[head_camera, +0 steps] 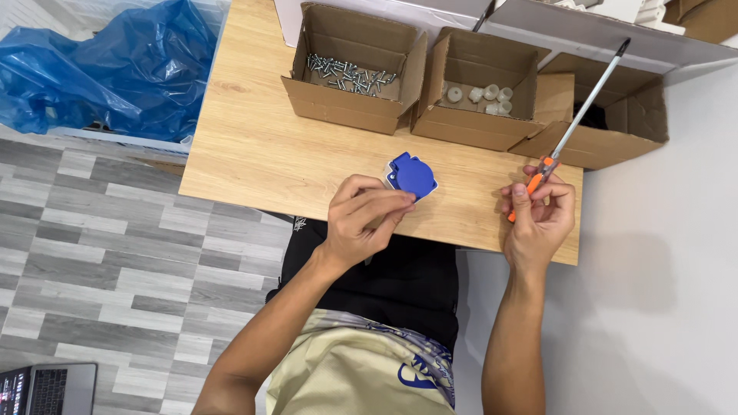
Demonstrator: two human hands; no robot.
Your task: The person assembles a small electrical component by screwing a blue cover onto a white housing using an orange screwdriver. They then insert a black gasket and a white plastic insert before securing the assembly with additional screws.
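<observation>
Blue and round, the plastic socket cover (413, 174) lies on the wooden table (254, 146), near its front edge. The left hand (361, 219) sits just in front of the cover, fingers curled narrow and their tips touching its near rim. To the right of the cover, well apart, the right hand (538, 215) grips the orange handle of a screwdriver (573, 127), its shaft slanting up and away. Behind the cover stand three open cardboard boxes: one with screws (350, 73), one with white caps (480, 92), one with dark contents (607, 119).
</observation>
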